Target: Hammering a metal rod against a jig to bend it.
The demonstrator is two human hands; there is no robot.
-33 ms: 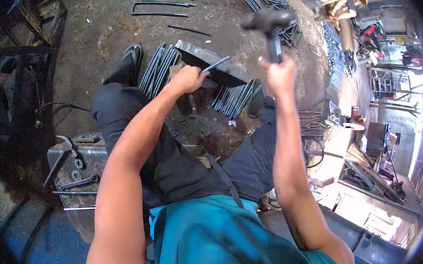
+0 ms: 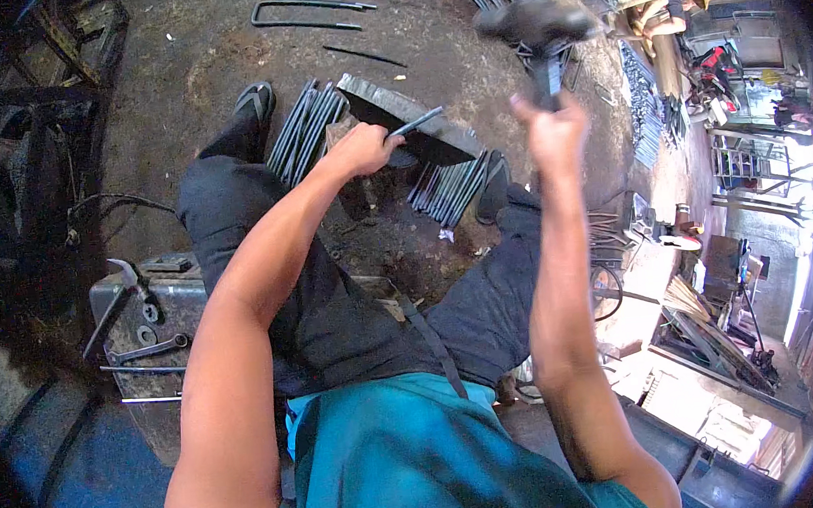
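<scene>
My left hand is closed round a metal rod, whose end points up to the right over a thick steel block. Raised to the right of the block, my right hand grips a hammer by its handle; its heavy dark head is smeared by motion. Straight rods lie in a bundle left of the block. Another bundle of rods sits at the block's near right, beside my foot.
A metal box on the left bears a claw hammer, a wrench and ring-shaped pieces. Bent U-shaped rods lie on the floor ahead, and a single thin rod nearer. A person sits at the far right.
My right hand and the hammer have moved to the right, with the head turning slightly. The left hand and its rod have hardly moved.
</scene>
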